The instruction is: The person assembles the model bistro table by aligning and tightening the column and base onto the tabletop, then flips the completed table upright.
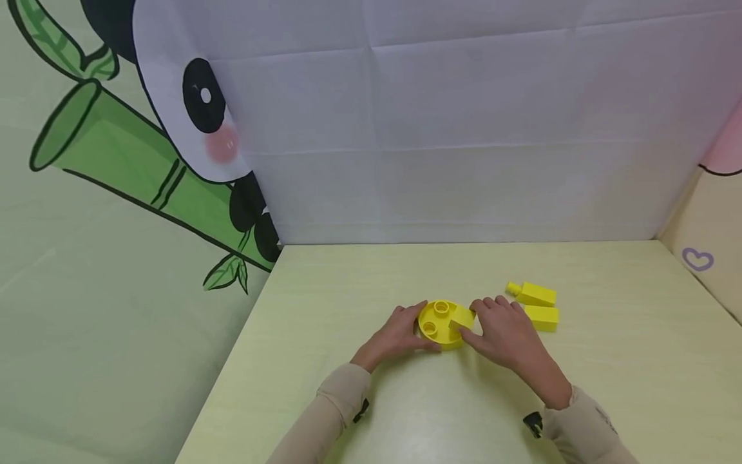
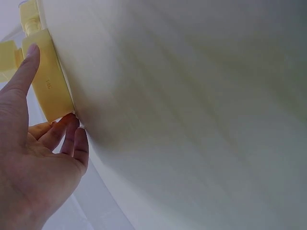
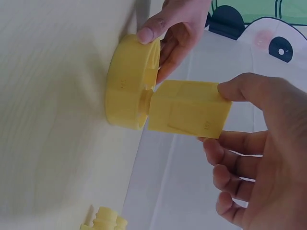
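My left hand point(image 1: 400, 333) grips a yellow round disc point(image 1: 443, 325) by its rim, thumb at the near side and fingers at the far side. Two raised ring sockets show on the disc's upper face. With thumb and fingers, my right hand point(image 1: 505, 330) pinches a yellow rectangular block point(image 3: 187, 108). That block stands upright on the disc, its narrow neck at the disc's face; how deep the neck sits is hidden. Just right of the right hand lie two more yellow blocks, a farther one point(image 1: 538, 295) with a round ridged peg and a nearer one point(image 1: 542, 318).
Everything lies on a pale wooden table point(image 1: 348, 283). A white cloth backdrop point(image 1: 464, 129) rises at its far edge, and a green printed cloth point(image 1: 87, 290) hangs along the left side. Dark straps point(image 1: 533, 424) show at the sleeve cuffs.
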The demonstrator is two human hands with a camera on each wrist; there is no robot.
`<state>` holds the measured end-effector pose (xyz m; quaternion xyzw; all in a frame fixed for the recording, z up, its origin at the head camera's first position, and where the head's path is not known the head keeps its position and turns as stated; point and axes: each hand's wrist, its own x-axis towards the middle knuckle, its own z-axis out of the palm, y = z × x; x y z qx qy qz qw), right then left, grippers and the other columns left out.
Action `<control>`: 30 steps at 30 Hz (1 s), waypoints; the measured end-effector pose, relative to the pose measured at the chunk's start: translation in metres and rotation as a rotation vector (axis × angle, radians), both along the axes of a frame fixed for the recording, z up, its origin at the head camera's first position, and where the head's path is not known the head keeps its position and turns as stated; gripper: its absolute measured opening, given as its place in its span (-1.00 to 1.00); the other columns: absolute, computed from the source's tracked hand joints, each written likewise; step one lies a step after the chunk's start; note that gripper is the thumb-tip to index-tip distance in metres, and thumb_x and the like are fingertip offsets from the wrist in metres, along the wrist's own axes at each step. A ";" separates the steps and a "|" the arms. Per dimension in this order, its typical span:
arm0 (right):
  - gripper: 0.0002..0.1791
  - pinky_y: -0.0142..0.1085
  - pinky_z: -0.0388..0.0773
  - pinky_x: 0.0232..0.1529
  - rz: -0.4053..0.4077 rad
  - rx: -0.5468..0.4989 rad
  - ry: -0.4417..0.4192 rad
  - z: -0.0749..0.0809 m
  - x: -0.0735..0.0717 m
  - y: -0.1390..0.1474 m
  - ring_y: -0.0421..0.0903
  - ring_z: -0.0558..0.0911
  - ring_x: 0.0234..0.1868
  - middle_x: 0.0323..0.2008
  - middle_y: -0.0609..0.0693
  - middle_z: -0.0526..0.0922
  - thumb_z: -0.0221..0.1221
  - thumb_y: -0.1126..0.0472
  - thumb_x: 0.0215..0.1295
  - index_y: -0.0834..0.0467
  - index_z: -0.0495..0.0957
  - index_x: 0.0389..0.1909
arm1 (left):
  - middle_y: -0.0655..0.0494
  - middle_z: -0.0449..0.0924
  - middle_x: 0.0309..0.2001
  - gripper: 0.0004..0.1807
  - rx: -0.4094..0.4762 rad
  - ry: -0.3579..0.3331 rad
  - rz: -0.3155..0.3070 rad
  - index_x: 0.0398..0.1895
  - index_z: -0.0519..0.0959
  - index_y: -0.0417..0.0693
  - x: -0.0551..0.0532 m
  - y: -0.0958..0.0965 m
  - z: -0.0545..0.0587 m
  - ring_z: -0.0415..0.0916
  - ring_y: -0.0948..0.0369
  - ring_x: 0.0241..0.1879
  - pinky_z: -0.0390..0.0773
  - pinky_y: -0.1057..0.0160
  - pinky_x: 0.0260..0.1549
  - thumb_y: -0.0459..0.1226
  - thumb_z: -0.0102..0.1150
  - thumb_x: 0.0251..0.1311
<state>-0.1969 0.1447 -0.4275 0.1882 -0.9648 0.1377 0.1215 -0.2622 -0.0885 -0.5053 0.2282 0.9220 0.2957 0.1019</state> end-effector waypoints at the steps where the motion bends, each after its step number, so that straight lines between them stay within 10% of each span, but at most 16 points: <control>1: -0.56 0.02 0.51 -0.22 0.001 0.002 0.007 0.000 0.000 0.000 0.06 0.53 -0.30 -0.39 0.05 0.65 0.43 -0.06 0.24 0.26 0.63 -0.21 | 0.05 0.35 0.49 0.14 0.004 -0.003 0.002 0.60 0.20 -0.16 0.000 0.000 0.001 0.31 0.10 0.22 0.36 0.11 0.28 0.16 0.53 0.09; 8: -0.43 0.01 0.47 -0.21 0.020 -0.003 0.004 -0.004 -0.005 -0.002 0.06 0.54 -0.31 -0.42 0.01 0.60 0.42 -0.20 0.24 0.26 0.58 -0.16 | 0.04 0.35 0.49 0.13 -0.002 -0.004 0.002 0.61 0.19 -0.17 0.001 -0.002 0.001 0.31 0.09 0.22 0.36 0.11 0.28 0.15 0.52 0.10; 16: -0.48 -0.10 0.48 -0.26 0.233 -0.079 -0.021 -0.001 -0.012 0.011 -0.04 0.46 -0.28 -0.29 -0.02 0.53 0.39 0.21 0.25 0.29 0.57 0.21 | 0.05 0.37 0.48 0.13 0.005 -0.006 0.006 0.60 0.21 -0.17 0.001 -0.001 0.002 0.31 0.10 0.21 0.37 0.10 0.27 0.15 0.54 0.08; 30: -0.55 -0.13 0.50 -0.25 0.167 -0.112 -0.009 -0.008 -0.021 0.005 -0.05 0.50 -0.30 -0.29 0.00 0.57 0.40 0.07 0.32 0.28 0.59 0.05 | 0.04 0.38 0.47 0.11 0.001 0.004 -0.011 0.60 0.21 -0.18 0.002 -0.001 0.003 0.32 0.09 0.22 0.37 0.11 0.27 0.15 0.51 0.11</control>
